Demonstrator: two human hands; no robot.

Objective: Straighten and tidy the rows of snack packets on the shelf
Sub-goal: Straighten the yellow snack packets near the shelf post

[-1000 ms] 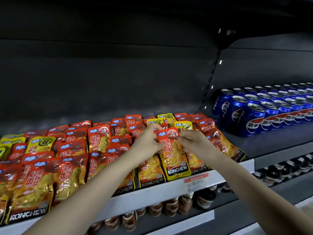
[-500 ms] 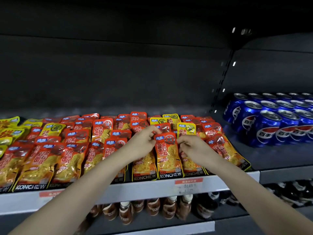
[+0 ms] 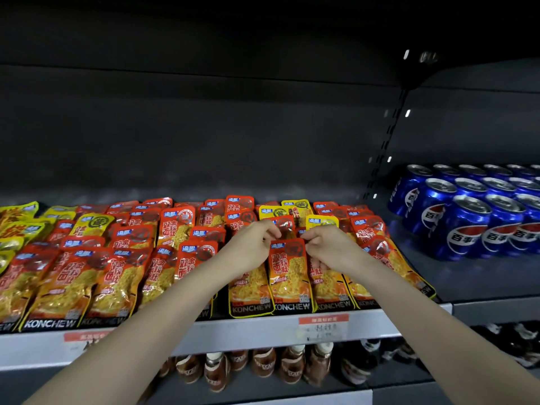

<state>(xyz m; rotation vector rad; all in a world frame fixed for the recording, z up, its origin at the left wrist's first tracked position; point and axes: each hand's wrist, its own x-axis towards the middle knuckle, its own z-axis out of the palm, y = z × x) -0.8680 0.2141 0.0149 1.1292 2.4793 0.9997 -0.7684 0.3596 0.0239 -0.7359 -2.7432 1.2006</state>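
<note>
Rows of red and orange snack packets [image 3: 117, 276] lie overlapping on the white-edged shelf [image 3: 263, 328], with a few yellow packets [image 3: 321, 222] mixed in further back. One red packet [image 3: 287, 273] lies at the front of the row right of centre. My left hand [image 3: 251, 247] pinches its top left corner. My right hand [image 3: 327, 247] pinches its top right corner, fingers curled over the packets beside it. Both forearms reach in from below.
Blue soda cans [image 3: 467, 217] stand in rows on the neighbouring shelf to the right. Brown bottles [image 3: 263, 363] fill the shelf below. A red price tag [image 3: 323, 327] sits on the shelf edge. Dark back wall and a shelf overhead close the space above.
The red packet has slid down into line with its row's front edge, both hands still holding its top corners. My view has shifted left, showing more yellow packets.
</note>
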